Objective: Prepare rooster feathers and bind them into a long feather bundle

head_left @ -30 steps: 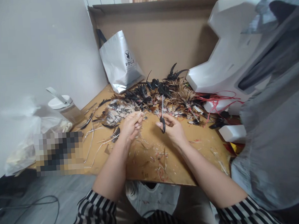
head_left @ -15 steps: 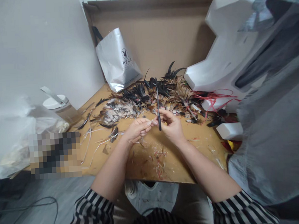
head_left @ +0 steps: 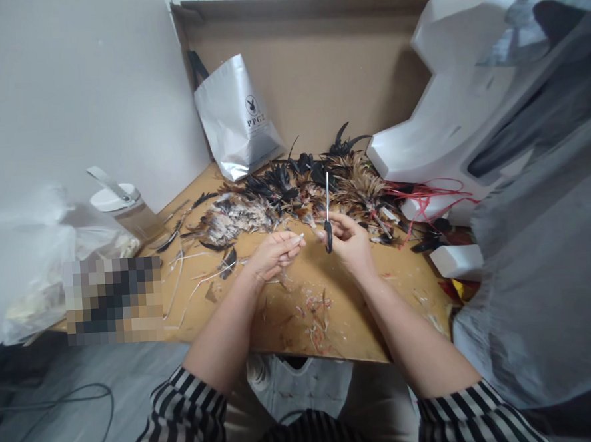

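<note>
My left hand (head_left: 280, 252) is closed in a pinch above the table, with the pale tip of something small showing at the fingertips. What it is, I cannot make out. A short gap to the right, my right hand (head_left: 349, 241) grips a pair of scissors (head_left: 328, 199) with black handles, the blades together and pointing away from me. Behind both hands lies a heap of feathers (head_left: 358, 184), brown and black, with a greyish fluffy bunch (head_left: 245, 217) at its left side. White strips (head_left: 199, 278) and a loose dark feather (head_left: 226, 262) are left of my left hand.
A silver bag (head_left: 236, 118) leans at the back against a cardboard panel (head_left: 316, 73). On the left stand a lidded container (head_left: 129, 208) and a clear plastic bag (head_left: 43, 283). Red ribbon (head_left: 434, 196) and a white machine-like body (head_left: 421, 140) are on the right, beside hanging grey cloth (head_left: 543, 266).
My hands have come apart from each other. The right hand has moved slightly right with the scissors, while the left stays nearly in place in its pinch.
</note>
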`<move>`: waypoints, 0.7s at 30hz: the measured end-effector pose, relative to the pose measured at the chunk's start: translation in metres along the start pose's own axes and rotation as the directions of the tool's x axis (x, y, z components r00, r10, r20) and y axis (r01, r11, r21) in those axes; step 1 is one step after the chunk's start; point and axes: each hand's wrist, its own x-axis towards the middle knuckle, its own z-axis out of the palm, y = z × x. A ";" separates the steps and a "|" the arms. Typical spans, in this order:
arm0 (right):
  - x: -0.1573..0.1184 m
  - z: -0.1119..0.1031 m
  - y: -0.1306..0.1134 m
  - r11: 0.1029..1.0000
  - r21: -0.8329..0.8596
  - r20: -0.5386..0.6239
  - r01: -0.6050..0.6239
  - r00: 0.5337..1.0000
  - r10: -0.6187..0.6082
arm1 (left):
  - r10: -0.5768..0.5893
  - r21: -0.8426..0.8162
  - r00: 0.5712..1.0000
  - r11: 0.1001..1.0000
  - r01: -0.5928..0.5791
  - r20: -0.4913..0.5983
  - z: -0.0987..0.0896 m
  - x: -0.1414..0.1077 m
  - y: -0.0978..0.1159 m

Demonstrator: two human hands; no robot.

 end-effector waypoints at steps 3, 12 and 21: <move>0.006 -0.011 0.007 0.985 -0.154 0.008 -0.077 0.997 0.079 | -0.007 0.020 1.000 1.000 0.007 -0.014 -0.001 0.001 0.000; -0.002 -0.003 0.011 0.998 0.012 0.106 -0.059 0.993 0.057 | -0.045 0.182 0.999 0.982 0.046 -0.009 0.000 0.004 -0.008; -0.008 0.003 0.016 0.940 -0.270 0.056 0.208 0.978 -0.200 | -0.095 0.204 0.994 0.975 0.084 0.046 0.001 0.004 -0.012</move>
